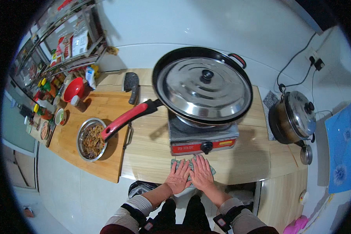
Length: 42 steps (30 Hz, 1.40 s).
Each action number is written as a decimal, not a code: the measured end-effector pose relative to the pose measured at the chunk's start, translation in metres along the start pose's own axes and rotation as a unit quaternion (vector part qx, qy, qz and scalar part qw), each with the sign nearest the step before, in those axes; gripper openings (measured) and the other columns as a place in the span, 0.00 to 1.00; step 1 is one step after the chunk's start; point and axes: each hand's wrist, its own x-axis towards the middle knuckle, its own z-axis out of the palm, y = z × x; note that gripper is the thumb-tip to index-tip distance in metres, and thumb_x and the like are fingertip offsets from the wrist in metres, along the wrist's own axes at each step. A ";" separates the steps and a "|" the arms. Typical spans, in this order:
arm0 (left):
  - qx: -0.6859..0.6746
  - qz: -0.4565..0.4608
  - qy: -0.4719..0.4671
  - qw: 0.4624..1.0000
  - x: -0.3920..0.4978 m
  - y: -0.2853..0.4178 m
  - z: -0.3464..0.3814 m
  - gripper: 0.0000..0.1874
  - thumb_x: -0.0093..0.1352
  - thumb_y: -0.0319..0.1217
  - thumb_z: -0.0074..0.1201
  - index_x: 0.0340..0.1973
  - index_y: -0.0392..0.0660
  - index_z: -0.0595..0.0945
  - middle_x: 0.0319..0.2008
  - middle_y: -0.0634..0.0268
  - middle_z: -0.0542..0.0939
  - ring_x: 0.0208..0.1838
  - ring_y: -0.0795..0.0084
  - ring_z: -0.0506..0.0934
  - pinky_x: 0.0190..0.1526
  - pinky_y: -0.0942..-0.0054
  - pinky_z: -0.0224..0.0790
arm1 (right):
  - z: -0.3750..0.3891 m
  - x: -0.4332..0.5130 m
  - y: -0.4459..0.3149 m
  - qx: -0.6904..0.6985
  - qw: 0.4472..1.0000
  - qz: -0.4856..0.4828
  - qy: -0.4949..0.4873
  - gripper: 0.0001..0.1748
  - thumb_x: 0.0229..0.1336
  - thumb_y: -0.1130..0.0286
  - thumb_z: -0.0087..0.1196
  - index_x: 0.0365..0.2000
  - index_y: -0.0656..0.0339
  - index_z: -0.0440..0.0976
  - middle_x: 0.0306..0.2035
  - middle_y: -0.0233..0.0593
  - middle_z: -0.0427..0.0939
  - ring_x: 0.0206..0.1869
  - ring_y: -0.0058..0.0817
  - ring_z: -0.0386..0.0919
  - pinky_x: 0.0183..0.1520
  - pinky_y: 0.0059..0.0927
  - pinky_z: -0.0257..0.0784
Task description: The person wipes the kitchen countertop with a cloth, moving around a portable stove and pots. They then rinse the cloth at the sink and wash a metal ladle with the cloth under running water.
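Observation:
My left hand [177, 177] and my right hand [203, 174] lie palm down, side by side, on a grey-green cloth [173, 163] at the counter's front edge. Neither hand grasps it; the fingers are stretched forward and slightly spread. Just beyond the fingertips stands a portable gas stove [175, 137] with a red front panel and a black knob [206, 147]. On it sits a large black wok [158, 70] covered by a domed metal lid [190, 96]. The wok's red and black handle [128, 118] reaches left, over the rim of a steel bowl [89, 142] of shredded brown food.
On the left, a wooden cutting board [70, 122] carries a spice jar [79, 103] and a red bowl [74, 89]. A cleaver [131, 87] lies behind it. Bottles and a metal rack [70, 60] stand farther left. A lidded pot [292, 117] with a cord sits right.

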 end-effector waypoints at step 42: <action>-0.075 0.254 0.026 0.964 0.311 0.305 0.063 0.34 0.60 0.43 0.51 0.57 0.35 0.66 0.65 0.46 0.57 0.68 0.45 0.53 0.63 0.37 0.38 | -0.090 -0.198 0.338 -0.067 0.899 0.417 0.118 0.33 0.58 0.50 0.44 0.58 0.58 0.61 0.63 0.46 0.57 0.67 0.42 0.52 0.66 0.55 0.43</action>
